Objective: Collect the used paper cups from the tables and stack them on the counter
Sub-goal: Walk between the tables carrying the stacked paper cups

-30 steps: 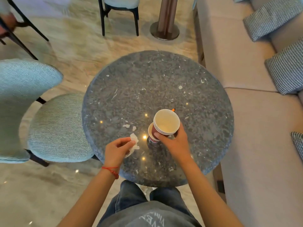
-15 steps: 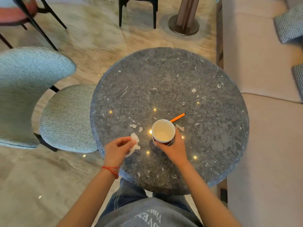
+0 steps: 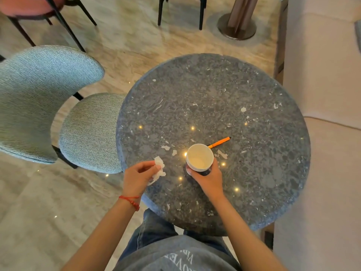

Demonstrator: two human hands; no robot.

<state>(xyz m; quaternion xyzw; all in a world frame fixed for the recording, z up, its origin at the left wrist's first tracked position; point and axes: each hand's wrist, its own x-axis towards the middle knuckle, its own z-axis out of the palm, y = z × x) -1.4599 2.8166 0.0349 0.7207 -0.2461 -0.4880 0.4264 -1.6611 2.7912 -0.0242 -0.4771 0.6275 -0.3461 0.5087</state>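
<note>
The right hand [image 3: 210,178] curls round the side of a cup [image 3: 199,157], held upright over the near part of the round bench [image 3: 254,90]; whether its base touches the stone I cannot tell. The left hand [image 3: 137,177] pinches a crumpled tissue [image 3: 159,169] at the bench's near left edge, just left of the cup. An orange pen [image 3: 219,142] lies just beyond the cup. Small white scraps [image 3: 165,147] lie between tissue and pen. A blue chair [image 3: 48,106] stands at the left edge.

right hand [image 3: 210,178] grips paper cup [image 3: 199,157] | left hand [image 3: 137,177] pinches tissue [image 3: 159,168] | round table [image 3: 254,173]
</note>
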